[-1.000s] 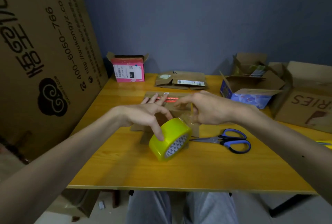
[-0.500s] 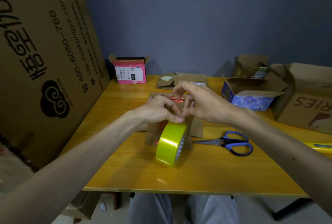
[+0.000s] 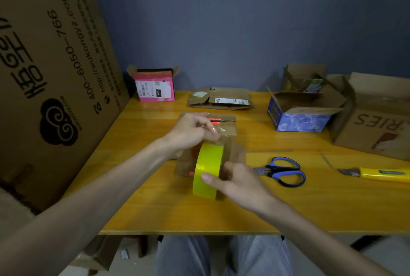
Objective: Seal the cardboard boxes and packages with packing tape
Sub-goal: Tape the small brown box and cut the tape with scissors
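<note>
The right hand [image 3: 238, 181] has its fingers [image 3: 230, 169] curled round the yellow tape roll [image 3: 207, 165], which is upright on edge at the near end of the flat cardboard package [image 3: 236, 153] in the middle of the desk [image 3: 155, 209]. The left hand [image 3: 190, 130] pinches the free clear strip [image 3: 221, 136] just above the package. Neither hand pins the light package, so it could lift or skid under the pull, and the strip may fold onto itself or land askew.

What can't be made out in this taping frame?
Head view:
Flat brown cardboard package: middle hidden by the left hand and yellow packing-tape roll.
Right hand: fingers partly hidden by the roll it grips.
Tape's clear free end, pinched by the left hand: transparent, edges unclear.
Yellow utility knife: cut off by the right edge.
Pink cardboard box: label print too small.
</note>
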